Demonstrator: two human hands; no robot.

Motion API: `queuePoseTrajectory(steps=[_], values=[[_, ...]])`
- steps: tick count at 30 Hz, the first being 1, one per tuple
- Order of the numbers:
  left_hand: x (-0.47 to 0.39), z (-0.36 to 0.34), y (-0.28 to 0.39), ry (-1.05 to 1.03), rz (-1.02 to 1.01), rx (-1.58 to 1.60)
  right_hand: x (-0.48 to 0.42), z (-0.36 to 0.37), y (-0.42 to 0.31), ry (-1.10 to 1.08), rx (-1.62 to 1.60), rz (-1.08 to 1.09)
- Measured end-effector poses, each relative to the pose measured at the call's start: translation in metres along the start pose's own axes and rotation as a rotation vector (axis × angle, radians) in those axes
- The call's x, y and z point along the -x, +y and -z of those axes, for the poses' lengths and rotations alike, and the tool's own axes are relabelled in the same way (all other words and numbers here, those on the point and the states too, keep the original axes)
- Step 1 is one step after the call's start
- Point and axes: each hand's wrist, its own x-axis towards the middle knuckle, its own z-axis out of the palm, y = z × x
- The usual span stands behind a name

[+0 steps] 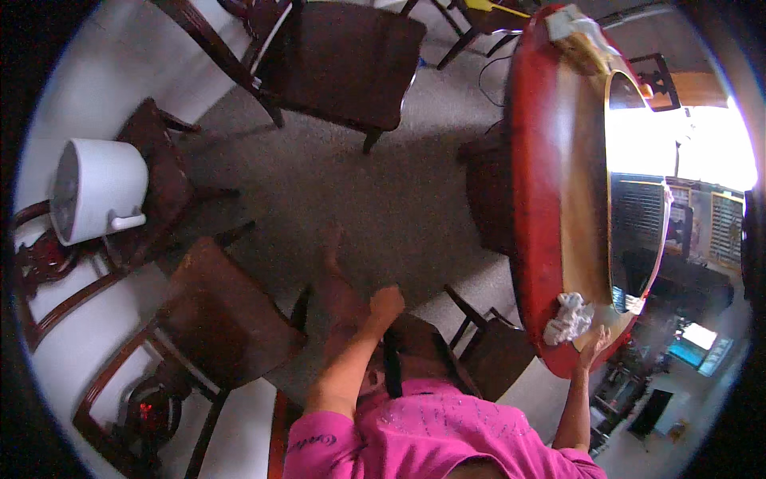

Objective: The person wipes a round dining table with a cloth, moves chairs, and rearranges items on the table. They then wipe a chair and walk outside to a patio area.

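Note:
My left hand (388,302) is held low over my lap, its fingers curled and nothing visible in them. To the right, my right hand (595,345) lies palm side partly up at the near end of a long oval table (532,179) with a red rim and a wooden band. Its fingers are apart and hold nothing. Just left of that hand, a crumpled white tissue or cloth (570,319) sits on the rim. A glossy gold-edged panel (637,239) in the middle of the table reflects bright light. At the table's far end lies a pale and brown bundle (580,45).
Dark wooden chairs (341,66) stand ahead and at the left, one with a brown seat (221,317). A white plastic tub-like container (102,188) rests on a chair at the far left. Another chair (497,353) stands between me and the table. Grey floor (359,197) lies ahead.

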Motion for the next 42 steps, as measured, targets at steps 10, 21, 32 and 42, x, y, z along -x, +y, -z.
queuePoseTrajectory(steps=[10, 21, 32, 42], values=[[-0.053, -0.057, -0.078, -0.099, -0.297, -0.081, 0.006, -0.025, -0.025, -0.254, -0.196, 0.082], [-0.057, 0.004, -0.049, -0.112, -0.244, 0.537, 0.04, -0.021, -0.066, -0.232, -0.143, -0.102], [-0.064, -0.007, -0.053, -0.146, -0.164, 0.611, 0.04, -0.034, -0.078, -0.215, -0.231, -0.119], [-0.082, -0.03, -0.081, -0.488, 0.305, 1.336, 0.035, -0.063, -0.082, -0.053, -0.573, -0.166]])
